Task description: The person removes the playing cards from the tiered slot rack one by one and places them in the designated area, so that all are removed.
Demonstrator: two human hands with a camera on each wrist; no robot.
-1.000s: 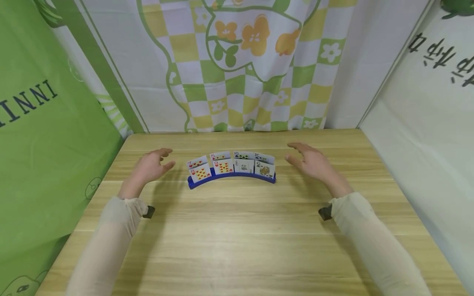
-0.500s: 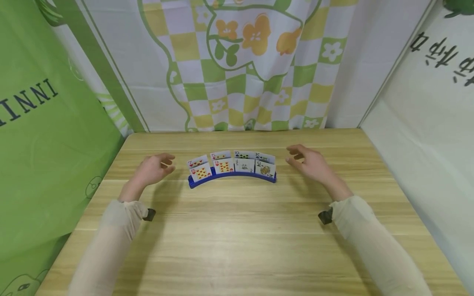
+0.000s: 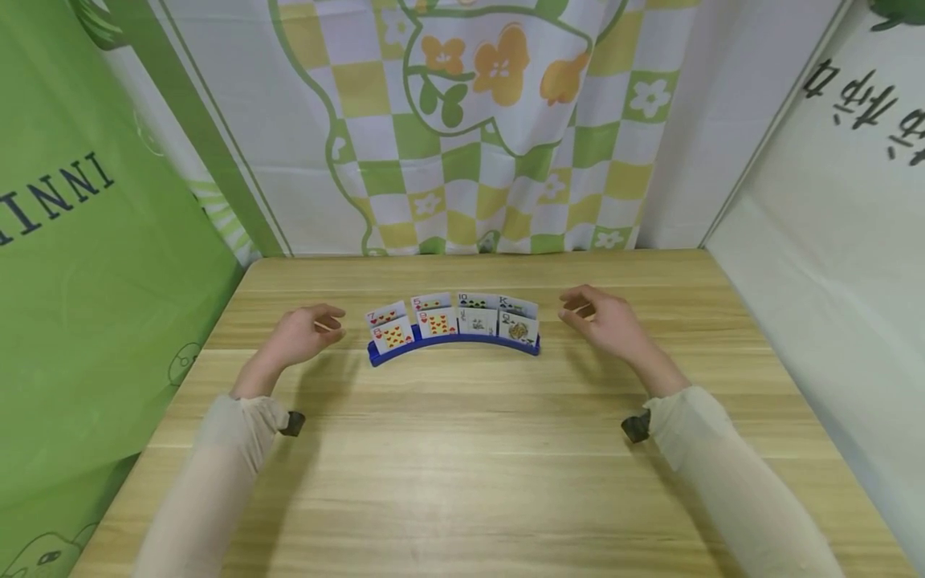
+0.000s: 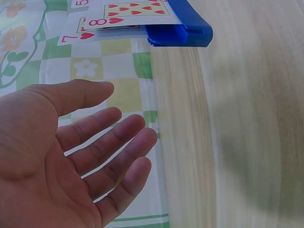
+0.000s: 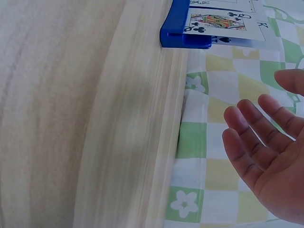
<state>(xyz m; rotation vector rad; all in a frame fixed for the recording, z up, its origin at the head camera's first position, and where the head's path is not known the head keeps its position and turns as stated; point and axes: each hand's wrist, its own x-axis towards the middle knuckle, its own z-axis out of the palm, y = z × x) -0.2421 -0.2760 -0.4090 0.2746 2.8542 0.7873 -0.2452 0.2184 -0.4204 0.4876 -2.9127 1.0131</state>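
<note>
A curved blue card holder (image 3: pixel 462 339) stands on the table with several playing cards upright in two rows. The eight of hearts (image 3: pixel 393 335) is at the left front, with the seven of hearts (image 4: pixel 76 40) behind it. At the right front is the queen of clubs (image 5: pixel 218 22), and a king (image 3: pixel 517 304) is behind it. My left hand (image 3: pixel 302 333) hovers left of the holder, fingers loosely bent, holding nothing. On the other side my right hand (image 3: pixel 609 323) is likewise apart from the holder, with loosely bent fingers and nothing in it.
The wooden table (image 3: pixel 448 466) reaches back to a checked curtain (image 3: pixel 462 160). A green cloth wall (image 3: pixel 87 281) borders it on the left and a white one (image 3: pixel 831 241) on the right. Each wrist wears a small dark camera.
Both hands' fingers have bent a little more, and the left hand has shifted slightly toward the holder. The holder and cards have stayed in place.
</note>
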